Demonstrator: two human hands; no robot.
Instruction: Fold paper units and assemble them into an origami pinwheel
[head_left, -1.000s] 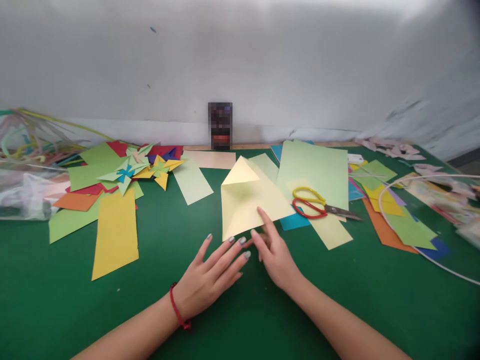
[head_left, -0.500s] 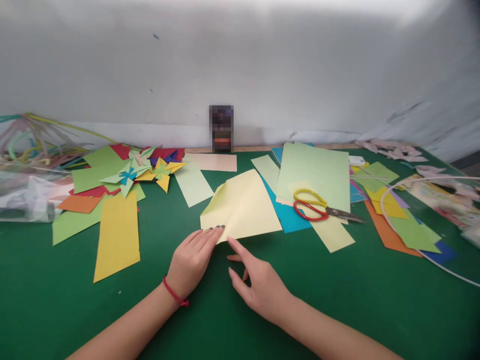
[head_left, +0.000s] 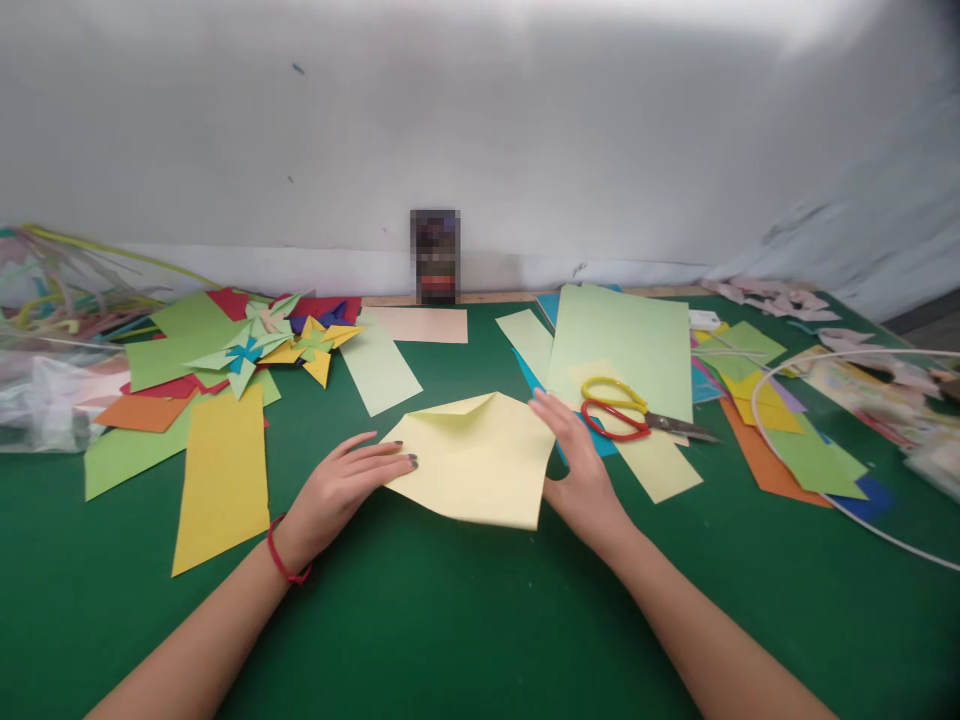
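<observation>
Smooth green tabletop (head_left: 420, 640): before you. Creased pale-yellow paper sheet (head_left: 472, 470): at centre, between your hands. Your left hand (head_left: 334, 490): fingers extended over the sheet's left edge; thumb hidden, pinch cannot be told. Your right hand (head_left: 581, 470): half open, thumb and fingers spread along the right edge. Metal scissors, yellow-and-red handles (head_left: 661, 422): right of that hand.

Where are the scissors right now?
In the head view, the scissors lie right of centre, just beyond the right hand, overlapping the lower part of the big pale green sheet, blades pointing right.
</observation>
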